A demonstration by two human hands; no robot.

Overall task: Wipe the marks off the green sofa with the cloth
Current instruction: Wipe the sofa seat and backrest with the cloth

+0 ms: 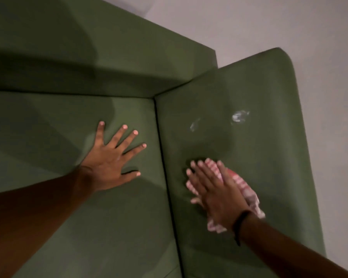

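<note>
The green sofa (259, 93) fills the view, its seat at the left and its broad armrest at the right. Two white marks show on the armrest: a larger one (239, 116) and a fainter streak (194, 125) to its left. My right hand (215, 194) lies flat on the armrest below the marks and presses down a red-and-white checked cloth (242, 187), which sticks out past the fingers and wrist. The hand is blurred. My left hand (113, 159) rests flat on the seat cushion with its fingers spread and nothing in it.
A pale wall (289, 23) stands behind and to the right of the sofa. The backrest (88, 57) rises at the top left. A dark seam (163, 157) separates seat and armrest. A black band circles my right wrist (239, 221).
</note>
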